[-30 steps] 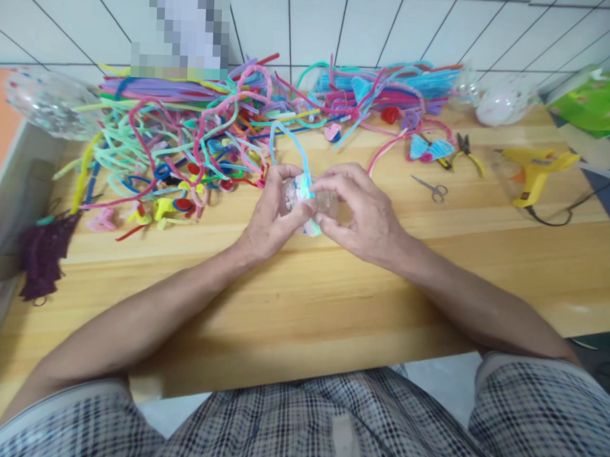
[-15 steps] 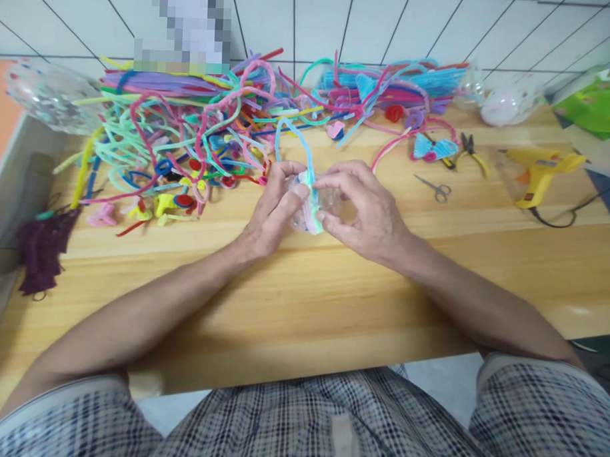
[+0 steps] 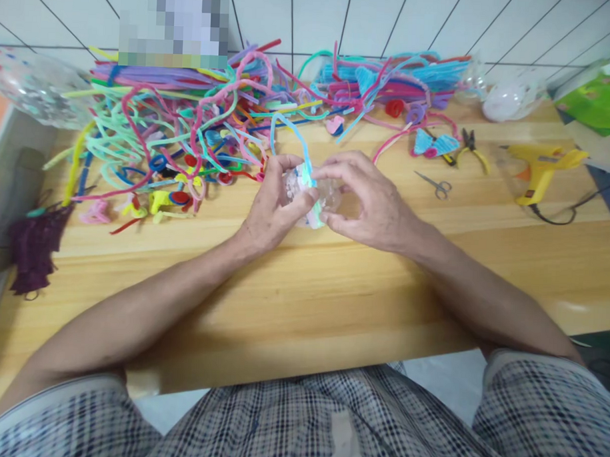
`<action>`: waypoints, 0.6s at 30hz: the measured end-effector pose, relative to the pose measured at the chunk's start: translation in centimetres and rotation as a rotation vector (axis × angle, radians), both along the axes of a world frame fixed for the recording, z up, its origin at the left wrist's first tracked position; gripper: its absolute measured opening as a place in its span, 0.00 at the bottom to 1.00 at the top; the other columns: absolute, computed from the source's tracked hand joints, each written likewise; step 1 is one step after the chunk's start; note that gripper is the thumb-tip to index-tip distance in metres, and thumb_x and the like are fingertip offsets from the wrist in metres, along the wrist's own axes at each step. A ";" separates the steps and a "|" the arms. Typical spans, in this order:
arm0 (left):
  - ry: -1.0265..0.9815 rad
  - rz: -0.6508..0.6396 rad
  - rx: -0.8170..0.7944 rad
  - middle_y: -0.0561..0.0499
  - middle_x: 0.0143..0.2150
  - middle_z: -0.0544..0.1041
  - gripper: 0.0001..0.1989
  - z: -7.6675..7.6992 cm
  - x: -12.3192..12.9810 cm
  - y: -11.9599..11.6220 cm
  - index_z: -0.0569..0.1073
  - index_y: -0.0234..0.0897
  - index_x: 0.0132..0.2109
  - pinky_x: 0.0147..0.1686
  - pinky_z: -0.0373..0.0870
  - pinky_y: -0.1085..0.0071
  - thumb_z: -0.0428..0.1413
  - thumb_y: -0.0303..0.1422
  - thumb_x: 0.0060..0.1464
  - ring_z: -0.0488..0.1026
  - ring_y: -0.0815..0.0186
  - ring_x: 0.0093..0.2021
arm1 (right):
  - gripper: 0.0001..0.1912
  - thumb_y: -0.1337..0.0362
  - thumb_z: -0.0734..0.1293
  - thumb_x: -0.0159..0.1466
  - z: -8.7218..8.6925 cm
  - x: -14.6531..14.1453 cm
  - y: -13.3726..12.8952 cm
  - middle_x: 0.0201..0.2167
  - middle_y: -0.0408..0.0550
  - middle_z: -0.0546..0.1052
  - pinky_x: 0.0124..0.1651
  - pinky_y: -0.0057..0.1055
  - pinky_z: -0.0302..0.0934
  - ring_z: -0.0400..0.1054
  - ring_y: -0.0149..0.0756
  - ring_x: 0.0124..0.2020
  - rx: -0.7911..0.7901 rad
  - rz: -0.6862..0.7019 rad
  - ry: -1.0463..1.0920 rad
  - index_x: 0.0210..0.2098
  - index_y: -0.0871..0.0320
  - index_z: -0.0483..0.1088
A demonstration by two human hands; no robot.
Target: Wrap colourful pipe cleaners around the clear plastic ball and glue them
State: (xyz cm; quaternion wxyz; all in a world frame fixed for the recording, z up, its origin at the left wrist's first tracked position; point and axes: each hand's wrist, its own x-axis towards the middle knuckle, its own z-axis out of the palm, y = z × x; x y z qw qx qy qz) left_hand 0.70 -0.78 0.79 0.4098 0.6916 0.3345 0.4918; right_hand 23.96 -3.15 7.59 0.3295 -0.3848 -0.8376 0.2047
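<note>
Above the middle of the table, my left hand (image 3: 272,206) is closed around the left side of a clear plastic ball (image 3: 331,191), its thumb lying across the front. A band of pastel green, pink and blue pipe cleaners runs over the ball. From its top a light blue pipe cleaner (image 3: 299,131) stands up in a bent loop. My right hand (image 3: 378,203) curves around the ball's right side, fingertips and thumb at the band. Whether those fingertips pinch the band or only touch the ball is partly hidden.
A tangled heap of pipe cleaners (image 3: 108,125) covers the back left. Small scissors (image 3: 436,184), yellow-handled pliers (image 3: 468,153) and a yellow glue gun (image 3: 534,171) with its cord lie to the right. A purple tassel-like piece (image 3: 37,249) is at the left edge.
My left thumb has slid right and down across the band. My right fingers have shifted slightly at the band, and the ball has turned a little. The view has moved slightly.
</note>
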 end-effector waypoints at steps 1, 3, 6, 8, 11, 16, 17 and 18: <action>-0.001 0.000 0.004 0.49 0.53 0.71 0.34 -0.1 0.0 0.0 0.65 0.48 0.64 0.49 0.79 0.62 0.63 0.67 0.70 0.73 0.60 0.48 | 0.26 0.59 0.80 0.68 -0.1 -0.1 -0.1 0.67 0.54 0.79 0.67 0.59 0.79 0.75 0.58 0.69 0.012 0.000 -0.006 0.64 0.45 0.77; 0.000 0.011 0.016 0.49 0.53 0.70 0.34 -0.2 0.1 0.0 0.65 0.49 0.64 0.50 0.79 0.61 0.63 0.67 0.70 0.73 0.59 0.48 | 0.27 0.59 0.80 0.68 -0.2 -0.2 -0.2 0.67 0.54 0.79 0.68 0.60 0.79 0.75 0.58 0.70 0.036 -0.010 -0.014 0.65 0.45 0.76; -0.005 0.032 0.026 0.48 0.53 0.70 0.34 -0.5 0.2 0.0 0.66 0.48 0.64 0.50 0.78 0.60 0.63 0.67 0.70 0.73 0.59 0.49 | 0.29 0.60 0.80 0.67 -0.5 -0.2 -0.2 0.67 0.54 0.80 0.68 0.61 0.78 0.75 0.59 0.70 0.067 -0.021 -0.019 0.66 0.45 0.76; -0.009 0.044 0.028 0.48 0.54 0.71 0.34 -0.6 0.3 -0.1 0.67 0.48 0.64 0.51 0.78 0.60 0.63 0.67 0.70 0.73 0.59 0.50 | 0.30 0.60 0.80 0.67 -0.6 -0.2 -0.3 0.67 0.55 0.80 0.68 0.61 0.78 0.76 0.60 0.70 0.074 -0.014 -0.015 0.66 0.45 0.76; -0.001 0.068 0.035 0.47 0.55 0.71 0.35 -0.6 0.2 -0.1 0.67 0.47 0.65 0.54 0.78 0.59 0.64 0.67 0.70 0.74 0.58 0.51 | 0.30 0.60 0.80 0.67 -0.6 -0.1 -0.3 0.68 0.54 0.79 0.68 0.60 0.79 0.75 0.58 0.70 0.048 -0.013 -0.009 0.66 0.43 0.75; 0.003 -0.021 0.018 0.47 0.55 0.72 0.35 -0.1 -0.4 0.4 0.67 0.48 0.64 0.50 0.82 0.60 0.63 0.67 0.69 0.76 0.57 0.51 | 0.28 0.59 0.79 0.68 -0.4 0.2 0.1 0.67 0.53 0.79 0.68 0.58 0.78 0.75 0.57 0.71 -0.017 0.003 0.009 0.66 0.44 0.77; 0.004 -0.044 0.010 0.47 0.55 0.73 0.36 -0.1 -0.5 0.6 0.67 0.48 0.64 0.50 0.82 0.59 0.65 0.67 0.68 0.76 0.57 0.52 | 0.27 0.58 0.79 0.69 -0.3 0.3 0.3 0.67 0.53 0.79 0.68 0.58 0.78 0.75 0.57 0.70 -0.033 0.008 0.016 0.66 0.44 0.77; 0.006 -0.061 0.000 0.47 0.55 0.73 0.38 0.0 -0.6 0.8 0.66 0.48 0.65 0.50 0.83 0.59 0.66 0.68 0.66 0.77 0.56 0.52 | 0.26 0.56 0.80 0.69 -0.3 0.4 0.5 0.66 0.52 0.79 0.68 0.59 0.78 0.75 0.57 0.70 -0.050 0.014 0.027 0.66 0.44 0.78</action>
